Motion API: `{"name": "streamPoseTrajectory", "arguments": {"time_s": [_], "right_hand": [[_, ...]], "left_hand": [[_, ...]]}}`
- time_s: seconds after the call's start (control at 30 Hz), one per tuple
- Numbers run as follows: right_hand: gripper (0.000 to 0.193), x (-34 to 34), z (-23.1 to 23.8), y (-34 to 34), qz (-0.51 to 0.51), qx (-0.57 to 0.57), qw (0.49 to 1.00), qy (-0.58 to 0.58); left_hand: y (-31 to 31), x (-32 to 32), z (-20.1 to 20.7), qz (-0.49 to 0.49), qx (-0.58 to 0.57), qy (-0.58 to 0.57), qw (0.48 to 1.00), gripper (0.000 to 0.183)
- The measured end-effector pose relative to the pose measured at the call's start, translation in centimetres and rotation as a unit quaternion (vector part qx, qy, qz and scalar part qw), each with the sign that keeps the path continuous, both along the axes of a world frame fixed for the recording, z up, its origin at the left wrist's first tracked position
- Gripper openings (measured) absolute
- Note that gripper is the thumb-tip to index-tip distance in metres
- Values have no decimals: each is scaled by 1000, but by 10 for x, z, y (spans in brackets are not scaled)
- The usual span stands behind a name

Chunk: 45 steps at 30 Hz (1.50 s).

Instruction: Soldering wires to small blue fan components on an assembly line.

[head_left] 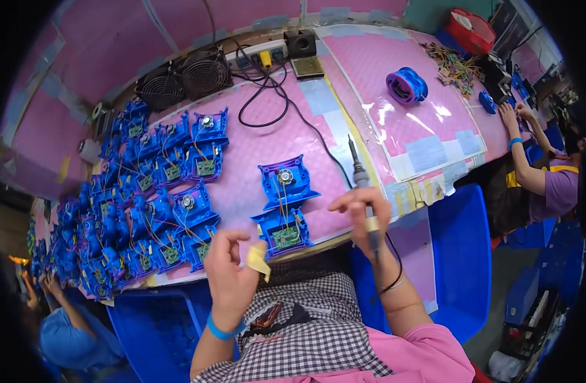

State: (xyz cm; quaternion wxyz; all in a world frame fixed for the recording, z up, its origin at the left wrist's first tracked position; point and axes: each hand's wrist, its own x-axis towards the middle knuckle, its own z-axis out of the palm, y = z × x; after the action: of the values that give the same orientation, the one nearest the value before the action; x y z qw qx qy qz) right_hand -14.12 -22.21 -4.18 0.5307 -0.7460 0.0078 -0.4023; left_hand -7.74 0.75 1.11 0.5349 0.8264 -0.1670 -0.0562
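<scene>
Two blue housing halves (296, 195) lie open on the bench directly before us, between our hands, the nearer one with its green circuit board (286, 238) close to the front edge. Thin wires (283, 207) bridge them and look easy to snag: a careless sleeve or finger could tug a joint loose, or drag the nearer half off the edge. Our right hand (372, 214) is closed around the soldering iron (359, 171), its tip pointing up and away, apart from the halves; if it is hot, a low swing could scorch plastic or insulation. Our left hand (226, 274) is loosely curled near a yellow strip (257, 258); we cannot tell whether it pinches the strip or wears it. Bare pink bench (245, 156) gives us room beyond the halves, but the black cord (321, 137) could catch toward the right. Leftward, crowded housings (171, 210) limit us; past the front edge, a blue bin (462, 255) sits at our right.
</scene>
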Motion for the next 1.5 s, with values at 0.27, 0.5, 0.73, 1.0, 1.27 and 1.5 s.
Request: {"name": "streamPoseTrajectory", "arguments": {"time_s": [0.27,0.5,0.73,1.0,1.27,1.5], "right_hand": [[53,-1,4,2,-46,140,989,4],[11,16,4,-1,59,-25,994,93],[25,28,-9,4,55,-127,987,78],[28,16,-10,6,60,-118,989,60],[25,16,-11,8,45,-107,992,49],[27,15,-12,-2,89,-152,983,50]], "left_hand": [[-54,39,-2,-12,169,-241,956,16],[-54,53,-19,-21,183,-201,962,18],[-63,53,-13,-51,183,-160,969,20],[-44,50,-12,-35,202,-177,963,17],[-64,58,-10,-98,185,-213,955,17],[-34,59,-20,-32,221,-182,957,18]]}}
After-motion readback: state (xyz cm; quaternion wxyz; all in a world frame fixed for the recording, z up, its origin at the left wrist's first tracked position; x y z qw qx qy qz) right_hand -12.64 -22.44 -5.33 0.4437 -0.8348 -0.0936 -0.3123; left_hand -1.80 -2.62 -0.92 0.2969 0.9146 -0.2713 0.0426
